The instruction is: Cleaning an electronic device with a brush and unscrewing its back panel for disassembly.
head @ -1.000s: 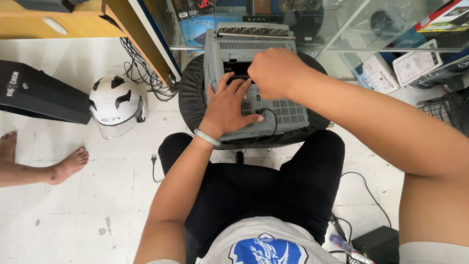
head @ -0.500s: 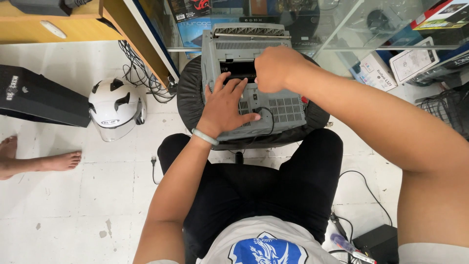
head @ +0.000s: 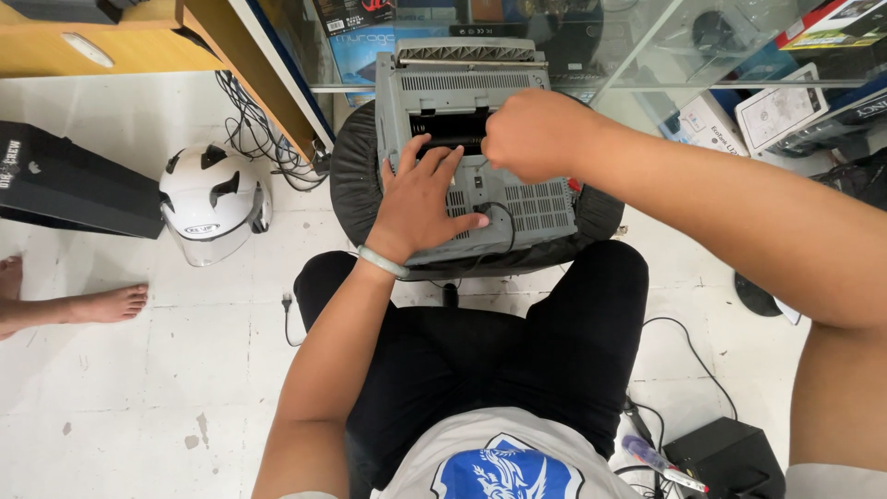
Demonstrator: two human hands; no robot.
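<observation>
At far left a bare foot (head: 103, 303) of another person rests on the tiled floor (head: 166, 388), with a black case (head: 78, 185) above it and a white helmet (head: 211, 214) just beside a tangle of cables (head: 268, 148). Moving right, your left hand (head: 427, 201) lies flat on the grey printer (head: 476, 139), fingers spread, thumb stretched out along the vented rear panel; its grip is apart, pressing and steadying rather than holding anything. The wrist carries a pale green band (head: 382, 262), and the forearm runs straight up from your lap. The printer itself sits on a round black stool (head: 356, 180) directly in front of your knees, back side up, a dark slot open near its top edge. Your right hand (head: 534, 135) is curled into a fist at that slot, knuckles up; grip together, but whether it pinches a part or a tool you cannot tell, since the fingers hide it. Judged step: working at the rear opening while the left hand braces the body. The next move likely calls for firm bracing and small, controlled wrist force. Far right: cartons (head: 776, 111) behind a glass cabinet (head: 647, 55).
</observation>
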